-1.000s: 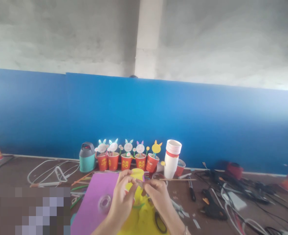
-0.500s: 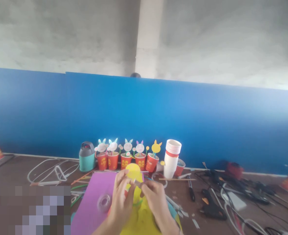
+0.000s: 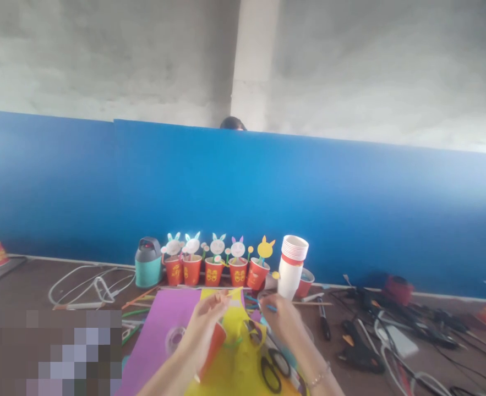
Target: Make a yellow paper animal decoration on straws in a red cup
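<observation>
My left hand (image 3: 208, 318) pinches a yellow paper piece (image 3: 233, 292), which was a round disc earlier and now shows nearly edge-on. Under that hand a red paper cup (image 3: 215, 345) lies tilted, partly hidden by the wrist. My right hand (image 3: 283, 318) is to the right with fingers curled together; a small blue bit (image 3: 271, 309) shows at its fingertips, but what it grips is unclear. Black-handled scissors (image 3: 272, 372) lie between the forearms on yellow sheet material (image 3: 230, 379). A clear tape roll (image 3: 175, 340) rests on the purple sheet (image 3: 152, 341), beside my left forearm.
Behind stand several red cups (image 3: 213, 273) with paper rabbit faces, a white cup stack (image 3: 291, 269) and a teal container (image 3: 148, 265). At right are a marker (image 3: 323, 320), a glue gun (image 3: 358, 349) and cables. Beyond the blue partition (image 3: 243, 192) shows a person's head (image 3: 231, 123).
My hands have drawn apart, the right one moving right and slightly up. The yellow disc has turned edge-on in my left hand. The scissors have come into view.
</observation>
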A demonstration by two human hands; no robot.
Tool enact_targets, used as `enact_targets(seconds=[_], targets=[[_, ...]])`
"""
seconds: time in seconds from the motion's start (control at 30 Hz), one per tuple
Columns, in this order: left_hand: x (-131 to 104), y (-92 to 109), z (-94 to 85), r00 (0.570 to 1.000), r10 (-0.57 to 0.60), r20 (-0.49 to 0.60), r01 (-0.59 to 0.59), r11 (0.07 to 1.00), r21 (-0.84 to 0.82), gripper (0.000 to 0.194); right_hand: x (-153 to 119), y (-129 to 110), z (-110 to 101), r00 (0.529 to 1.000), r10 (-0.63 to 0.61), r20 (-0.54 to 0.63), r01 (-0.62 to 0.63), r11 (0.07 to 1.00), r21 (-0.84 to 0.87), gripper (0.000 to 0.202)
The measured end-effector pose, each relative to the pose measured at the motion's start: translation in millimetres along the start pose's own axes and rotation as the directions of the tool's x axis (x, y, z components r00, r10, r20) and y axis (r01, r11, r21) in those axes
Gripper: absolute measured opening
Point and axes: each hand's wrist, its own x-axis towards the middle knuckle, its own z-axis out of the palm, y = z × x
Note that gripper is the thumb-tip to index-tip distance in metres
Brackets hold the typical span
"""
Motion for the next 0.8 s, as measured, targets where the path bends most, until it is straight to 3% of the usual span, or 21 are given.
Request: enact_targets(seconds=[0.07,0.1,0.2,0.27,0.37,0.43,0.5,0.63,0.7,0.8], targets=[[-3,1,2.7,0.999,-0.002,0.034,0.002,1.000,0.013,0.030,-5,-17,3,0.984,-0.141,0.110,0.090,0.922,0.377,0.022],[-4,2,3.7,0.999,-0.007,0.043,0.006,1.000,0.028,0.030,-7,-24,5,0.980,-0.172,0.103,0.110,0.889,0.445,0.020],[-5,6,5.2,0.998,-0.032,0.053,0.027,0.995,0.097,0.031,-12,-36,9,0.961,-0.271,-0.049,0.264,0.858,0.441,0.009],[-3,6,4.4,0.997,-0.036,0.066,0.027,0.989,0.143,0.032,-11,-34,11,0.957,-0.268,-0.110,0.289,0.866,0.408,0.013],[2,0,1.7,0.998,0.025,0.061,-0.035,0.987,0.159,0.037,-6,-25,13,0.991,-0.088,-0.103,0.129,0.841,0.525,0.023],[4,-6,0.5,0.995,0.084,0.054,-0.092,0.980,0.175,0.036,-2,-20,13,0.999,0.029,-0.021,-0.008,0.755,0.656,0.031],[3,-11,0.4,0.990,0.112,0.085,-0.129,0.963,0.235,0.028,-1,-17,15,0.997,0.059,0.053,-0.079,0.696,0.714,0.036],[-1,-13,-1.6,0.979,0.051,0.198,-0.132,0.896,0.424,0.022,4,-10,28,1.000,-0.001,-0.008,0.006,0.753,0.658,0.036],[2,-11,-7.9,0.985,0.043,0.169,-0.131,0.820,0.557,0.028,8,-4,37,0.998,-0.011,-0.055,0.041,0.821,0.570,0.034],[13,-12,-24.4,0.977,0.210,0.046,-0.174,0.643,0.746,0.029,13,6,46,0.999,0.009,0.047,-0.025,0.929,0.368,0.025]])
